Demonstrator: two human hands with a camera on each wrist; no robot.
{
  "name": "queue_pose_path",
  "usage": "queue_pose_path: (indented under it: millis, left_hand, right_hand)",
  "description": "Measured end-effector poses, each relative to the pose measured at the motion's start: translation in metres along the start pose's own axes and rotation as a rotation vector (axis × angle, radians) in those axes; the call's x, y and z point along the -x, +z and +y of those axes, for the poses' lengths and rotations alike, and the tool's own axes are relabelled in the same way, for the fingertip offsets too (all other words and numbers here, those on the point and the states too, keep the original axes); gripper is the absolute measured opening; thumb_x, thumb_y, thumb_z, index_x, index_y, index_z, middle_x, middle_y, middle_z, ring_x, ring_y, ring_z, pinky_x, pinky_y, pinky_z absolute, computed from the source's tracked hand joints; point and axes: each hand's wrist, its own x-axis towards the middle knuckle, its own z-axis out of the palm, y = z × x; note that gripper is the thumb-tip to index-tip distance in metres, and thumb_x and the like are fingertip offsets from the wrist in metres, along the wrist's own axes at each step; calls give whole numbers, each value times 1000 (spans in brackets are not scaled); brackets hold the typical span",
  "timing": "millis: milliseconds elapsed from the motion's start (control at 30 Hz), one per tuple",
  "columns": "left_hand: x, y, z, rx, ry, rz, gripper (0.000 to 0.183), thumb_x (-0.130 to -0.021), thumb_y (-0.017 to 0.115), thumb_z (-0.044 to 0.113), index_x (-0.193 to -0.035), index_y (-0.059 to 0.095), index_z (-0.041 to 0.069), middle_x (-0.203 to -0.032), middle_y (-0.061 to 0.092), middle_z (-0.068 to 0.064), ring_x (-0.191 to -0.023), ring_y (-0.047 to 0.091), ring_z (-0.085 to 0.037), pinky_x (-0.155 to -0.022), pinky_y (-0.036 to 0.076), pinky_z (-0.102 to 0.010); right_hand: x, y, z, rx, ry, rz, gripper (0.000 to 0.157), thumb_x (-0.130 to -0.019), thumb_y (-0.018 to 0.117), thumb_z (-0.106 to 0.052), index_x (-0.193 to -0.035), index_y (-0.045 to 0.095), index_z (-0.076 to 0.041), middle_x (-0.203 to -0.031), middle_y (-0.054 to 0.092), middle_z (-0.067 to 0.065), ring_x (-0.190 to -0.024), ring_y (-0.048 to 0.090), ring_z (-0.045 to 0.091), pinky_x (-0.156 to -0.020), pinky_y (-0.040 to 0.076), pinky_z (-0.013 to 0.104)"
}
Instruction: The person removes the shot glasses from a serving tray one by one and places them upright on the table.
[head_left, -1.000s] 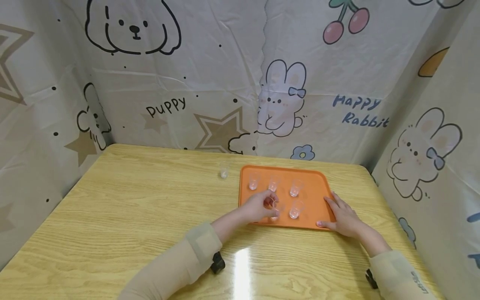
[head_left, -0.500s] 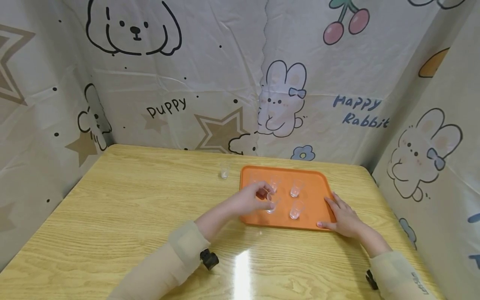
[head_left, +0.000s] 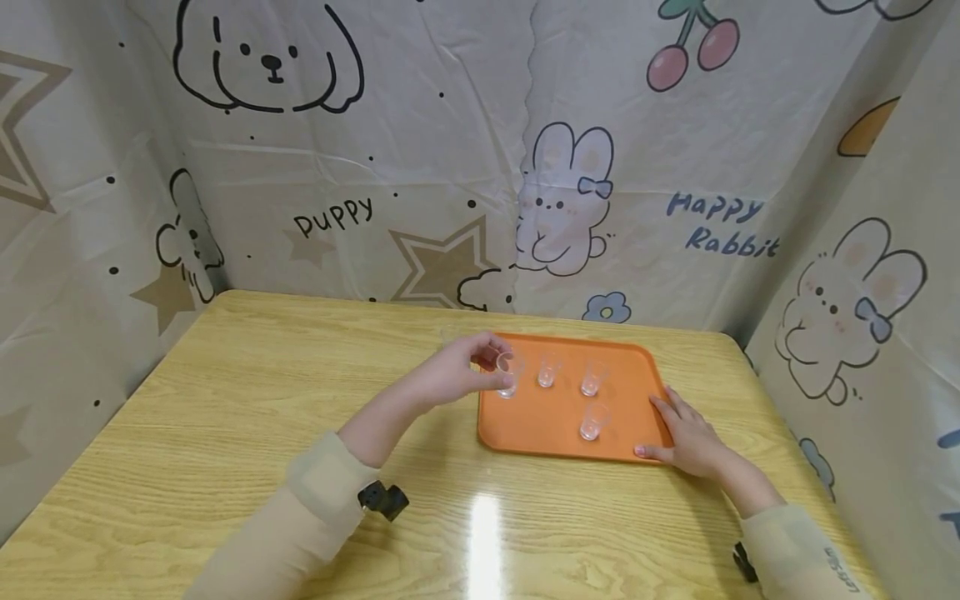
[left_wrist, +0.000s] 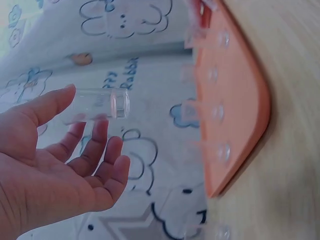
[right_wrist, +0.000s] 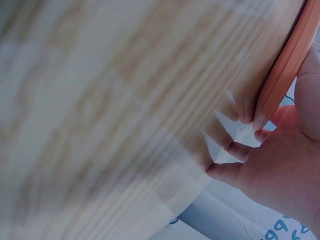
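My left hand (head_left: 459,372) pinches a small clear shot glass (left_wrist: 102,104) between thumb and fingers, above the tray's left part. In the left wrist view this glass is well clear of the tray. The orange tray (head_left: 525,429) lies on the table with several like glasses standing in it; among them are a back-middle glass (head_left: 546,375), a back-right glass (head_left: 590,382) and a front-right glass (head_left: 590,427). My right hand (head_left: 693,437) rests on the tray's right edge, thumb at the front corner, fingers mostly straight. In the right wrist view some fingertips touch the table.
Another clear glass (left_wrist: 224,232) stands on the wooden table (head_left: 300,350) left of the tray, mostly hidden behind my left hand in the head view. Printed cloth (head_left: 420,150) hangs behind the table and along both sides.
My left hand has lifted the front-row shot glass from the tray and carried it left and toward the back. The right hand and the tray have stayed in place.
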Motion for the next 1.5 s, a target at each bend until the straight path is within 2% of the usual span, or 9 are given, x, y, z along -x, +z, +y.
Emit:
queue_pose_path:
  millis: [233,433,800,1100,1500]
  left_hand:
    - [6,-25,-2,-19,-26,70,35,-85,72,22,-115,58,11,-110,58,-5,-104,53,-21,-86,46,-35]
    - [12,-44,-10,-38,-71,145,41,-87,70,24,-122,54,10,-111,58,-7,-107,52,-23,-89,45,-38]
    - [11,-72,-39,-39,-143,324,41,-90,64,20,-127,51,6,-117,53,-12,-112,48,-27,-92,43,-39]
    - [-1,-77,-76,-63,-160,425,43,-91,63,21,-127,49,3,-122,52,-16,-115,45,-31,-97,40,-44]
    - [-21,-75,-112,-68,-206,432,42,-93,61,19,-128,47,2,-124,51,-17,-119,42,-32,-102,34,-46]
  right_hand:
    - [0,1,1,11,-3,6,93,-79,71,-47,-141,30,9,-147,15,35,-126,22,60,-95,24,72]
    - [-1,1,4,5,-2,3,94,-79,71,-48,-141,29,9,-147,14,35,-127,21,60,-95,23,73]
    - [0,1,1,15,-1,8,92,-79,72,-46,-140,31,9,-147,15,36,-126,23,60,-94,25,72]
    - [0,0,0,10,1,1,93,-79,71,-47,-141,30,9,-147,15,35,-126,22,60,-94,24,73]
    - [-1,1,3,13,6,0,93,-80,70,-49,-141,29,8,-148,14,35,-127,21,60,-95,23,73]
